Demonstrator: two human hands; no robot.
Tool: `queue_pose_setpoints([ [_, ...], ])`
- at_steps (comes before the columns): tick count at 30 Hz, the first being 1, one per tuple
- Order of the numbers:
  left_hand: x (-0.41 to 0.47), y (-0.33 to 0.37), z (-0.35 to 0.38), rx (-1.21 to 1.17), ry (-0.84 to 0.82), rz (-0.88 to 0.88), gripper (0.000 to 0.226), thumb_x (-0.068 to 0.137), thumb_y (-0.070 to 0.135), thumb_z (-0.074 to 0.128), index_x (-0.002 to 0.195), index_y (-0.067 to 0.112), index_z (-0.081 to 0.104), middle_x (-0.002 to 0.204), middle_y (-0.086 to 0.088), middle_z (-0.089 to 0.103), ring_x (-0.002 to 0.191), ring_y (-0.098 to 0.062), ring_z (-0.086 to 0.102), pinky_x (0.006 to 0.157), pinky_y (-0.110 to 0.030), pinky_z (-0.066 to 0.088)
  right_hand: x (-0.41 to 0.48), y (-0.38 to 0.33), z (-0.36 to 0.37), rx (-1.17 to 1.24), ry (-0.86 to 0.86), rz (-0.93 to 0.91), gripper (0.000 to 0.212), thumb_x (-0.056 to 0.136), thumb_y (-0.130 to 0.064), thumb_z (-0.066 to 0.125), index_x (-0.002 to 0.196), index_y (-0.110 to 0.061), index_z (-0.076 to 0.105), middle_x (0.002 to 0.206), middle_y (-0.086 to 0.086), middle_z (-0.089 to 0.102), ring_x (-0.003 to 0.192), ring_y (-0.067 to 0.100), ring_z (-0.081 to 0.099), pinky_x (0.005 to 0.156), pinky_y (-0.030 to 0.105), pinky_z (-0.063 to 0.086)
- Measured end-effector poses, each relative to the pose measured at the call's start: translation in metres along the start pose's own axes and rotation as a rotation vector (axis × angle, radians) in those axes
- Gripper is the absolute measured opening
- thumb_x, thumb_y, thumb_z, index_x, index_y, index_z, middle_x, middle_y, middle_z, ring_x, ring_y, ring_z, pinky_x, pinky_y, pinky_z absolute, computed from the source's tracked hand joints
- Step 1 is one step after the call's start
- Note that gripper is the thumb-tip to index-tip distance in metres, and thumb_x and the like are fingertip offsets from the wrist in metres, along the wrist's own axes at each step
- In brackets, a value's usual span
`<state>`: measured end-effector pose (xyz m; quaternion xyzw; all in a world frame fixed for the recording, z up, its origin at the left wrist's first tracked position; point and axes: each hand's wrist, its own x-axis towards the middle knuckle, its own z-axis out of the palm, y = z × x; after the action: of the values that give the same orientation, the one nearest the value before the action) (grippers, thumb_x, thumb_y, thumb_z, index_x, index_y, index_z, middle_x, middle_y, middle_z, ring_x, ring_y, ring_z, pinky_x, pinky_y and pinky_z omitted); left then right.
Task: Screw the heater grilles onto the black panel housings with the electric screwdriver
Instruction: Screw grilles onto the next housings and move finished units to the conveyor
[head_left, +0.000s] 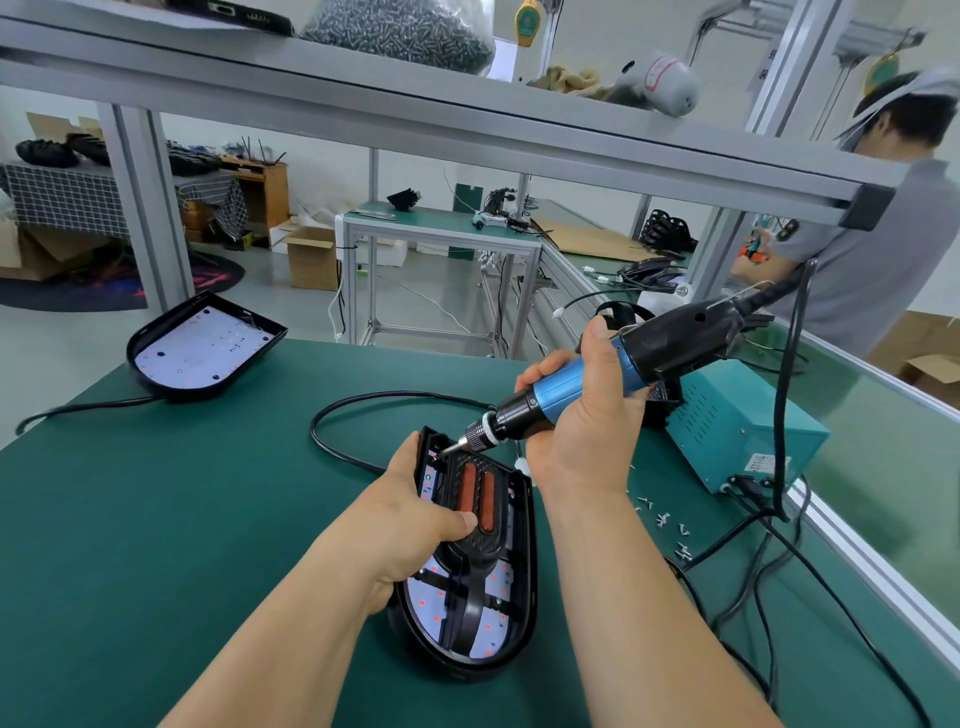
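Housing (525, 571) nearest; screws (662, 518), power box (737, 421) right.

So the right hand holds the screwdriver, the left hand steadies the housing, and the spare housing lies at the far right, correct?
No. The head view shows the spare housing at the far left. The right hand holds the screwdriver and the left hand steadies the near housing.

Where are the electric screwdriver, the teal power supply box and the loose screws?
electric screwdriver (550, 402), head view, blue barrel.
teal power supply box (753, 415), head view, casing top.
loose screws (662, 519), head view, one screw on the mat.
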<state>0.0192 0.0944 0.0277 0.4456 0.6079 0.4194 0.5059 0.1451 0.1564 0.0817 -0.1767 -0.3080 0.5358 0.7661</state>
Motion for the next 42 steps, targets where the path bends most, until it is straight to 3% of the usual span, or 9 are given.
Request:
queue_pose_setpoints([
  [12,0.0002,-0.0007,-0.0003,-0.022,-0.006,0.004,0.096,0.082,-0.004,0.073,0.155,0.033,0.024,0.116,0.002,0.071,0.111,-0.022,0.065,0.112,-0.041,0.04,0.0,-0.0001,0.0033,0.0,-0.014,-0.008,0.019,0.079,-0.029,0.072,0.063,-0.036,0.065,0.056,0.003,0.05,0.048,0.017,0.05,0.055,0.032,0.047],
  [18,-0.0006,0.0005,0.0002,-0.033,-0.007,0.007,0.097,0.082,-0.004,0.073,0.156,0.034,0.022,0.113,0.003,0.073,0.108,-0.021,0.067,0.109,-0.041,0.043,0.0007,0.0,0.0021,0.002,0.002,0.002,0.015,0.079,-0.028,0.072,0.081,-0.025,0.057,0.057,0.005,0.049,0.049,0.018,0.049,0.056,0.031,0.047],
  [23,-0.0011,-0.0005,-0.0001,-0.026,-0.001,0.011,0.093,0.082,-0.005,0.073,0.154,0.033,0.027,0.114,0.0,0.072,0.108,-0.024,0.067,0.108,-0.043,0.044,0.0005,-0.0001,0.002,-0.005,0.011,0.008,0.018,0.078,-0.027,0.072,0.082,-0.023,0.055,0.058,0.005,0.049,0.05,0.019,0.049,0.058,0.032,0.047],
  [42,-0.0018,0.0009,0.0005,-0.015,0.003,0.002,0.092,0.081,-0.005,0.073,0.153,0.032,0.029,0.112,-0.001,0.073,0.108,-0.025,0.066,0.107,-0.044,0.045,-0.0002,-0.0012,0.0038,-0.006,0.004,-0.003,0.017,0.078,-0.028,0.073,0.066,-0.034,0.063,0.058,0.005,0.049,0.05,0.02,0.049,0.057,0.032,0.047],
])
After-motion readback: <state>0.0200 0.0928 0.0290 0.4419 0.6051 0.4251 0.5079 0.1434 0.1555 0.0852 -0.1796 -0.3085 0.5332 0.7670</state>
